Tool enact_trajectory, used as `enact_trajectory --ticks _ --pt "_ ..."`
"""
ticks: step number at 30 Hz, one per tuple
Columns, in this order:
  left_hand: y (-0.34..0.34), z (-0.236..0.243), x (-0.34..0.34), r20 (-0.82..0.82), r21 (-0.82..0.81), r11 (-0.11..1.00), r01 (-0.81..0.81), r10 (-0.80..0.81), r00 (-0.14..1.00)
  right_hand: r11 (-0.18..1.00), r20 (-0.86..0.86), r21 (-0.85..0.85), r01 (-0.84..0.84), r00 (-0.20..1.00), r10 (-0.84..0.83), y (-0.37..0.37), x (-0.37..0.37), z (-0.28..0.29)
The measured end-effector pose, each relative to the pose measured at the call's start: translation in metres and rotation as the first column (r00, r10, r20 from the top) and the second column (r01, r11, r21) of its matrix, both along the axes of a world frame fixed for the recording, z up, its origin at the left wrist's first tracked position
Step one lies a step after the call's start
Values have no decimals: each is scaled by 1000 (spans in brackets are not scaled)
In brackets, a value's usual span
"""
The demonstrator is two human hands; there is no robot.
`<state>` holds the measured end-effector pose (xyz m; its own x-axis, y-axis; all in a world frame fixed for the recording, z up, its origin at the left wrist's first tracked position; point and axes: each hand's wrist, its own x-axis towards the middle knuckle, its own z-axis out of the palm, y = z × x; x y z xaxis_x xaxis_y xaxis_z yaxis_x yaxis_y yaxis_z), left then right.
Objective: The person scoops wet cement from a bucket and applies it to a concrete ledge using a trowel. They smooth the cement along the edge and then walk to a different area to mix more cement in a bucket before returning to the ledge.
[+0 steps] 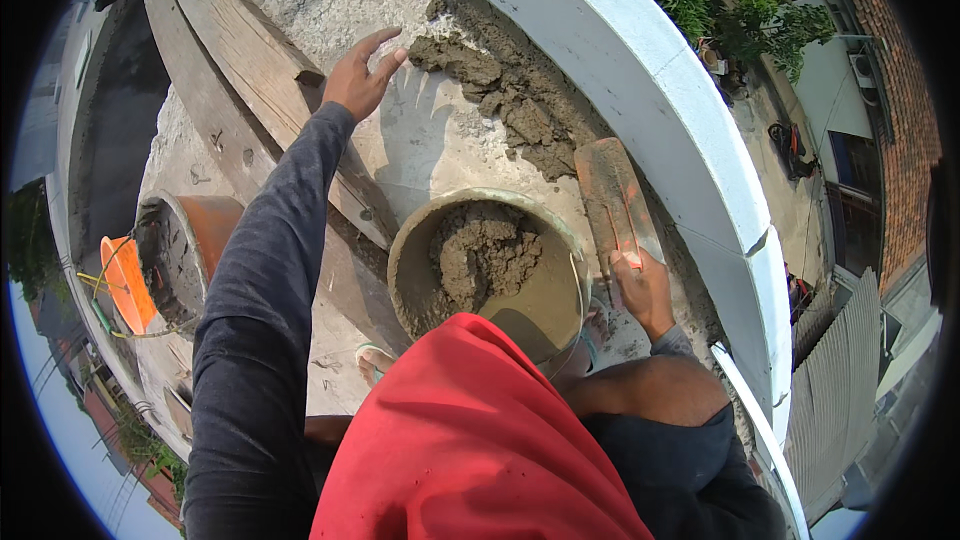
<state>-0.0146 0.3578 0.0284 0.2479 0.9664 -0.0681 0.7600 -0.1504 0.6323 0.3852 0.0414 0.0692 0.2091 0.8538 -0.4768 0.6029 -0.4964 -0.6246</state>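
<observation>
My left hand (360, 80) is stretched out over the concrete with fingers apart, holding nothing. Just beyond its fingertips lies a rough line of wet mortar (520, 120) along the foot of the white wall. My right hand (645, 292) is closed on a plastering float (612, 190), a long rectangular tool smeared with mortar; its face lies close to the right end of the mortar line. Between my arms stands a round bucket (405, 270) with a heap of grey mortar (485, 255) inside. Its wire handle hangs at the right side.
The curved white wall (640, 50) bounds the right side, with a drop to a yard beyond it. Wooden planks (235, 50) lie at the left. Near my left forearm, an orange bucket (205, 225) lies tipped, with another orange container (127, 285) beside it.
</observation>
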Motion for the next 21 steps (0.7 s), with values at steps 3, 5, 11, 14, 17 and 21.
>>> enact_trajectory --ticks 3,5,11,14,17,21 --pt "22 -64 38 169 37 967 -251 241 956 989 44 -139 -48 998 55 -31 35 1" --pt "19 -95 62 218 60 975 -216 199 956 972 38 -232 -37 998 47 -32 50 -2" --pt "-12 -85 108 110 210 978 2 -26 994 954 56 -177 -242 965 256 49 30 -46" --pt "-23 -80 116 101 222 975 20 -43 994 932 12 -152 -330 942 335 118 -12 -55" --pt "-34 -73 121 128 209 978 9 -37 991 937 -9 -91 -338 941 339 155 -47 -64" --pt "-35 -64 113 237 131 990 -54 22 971 954 -91 88 -286 951 294 156 -67 -50"
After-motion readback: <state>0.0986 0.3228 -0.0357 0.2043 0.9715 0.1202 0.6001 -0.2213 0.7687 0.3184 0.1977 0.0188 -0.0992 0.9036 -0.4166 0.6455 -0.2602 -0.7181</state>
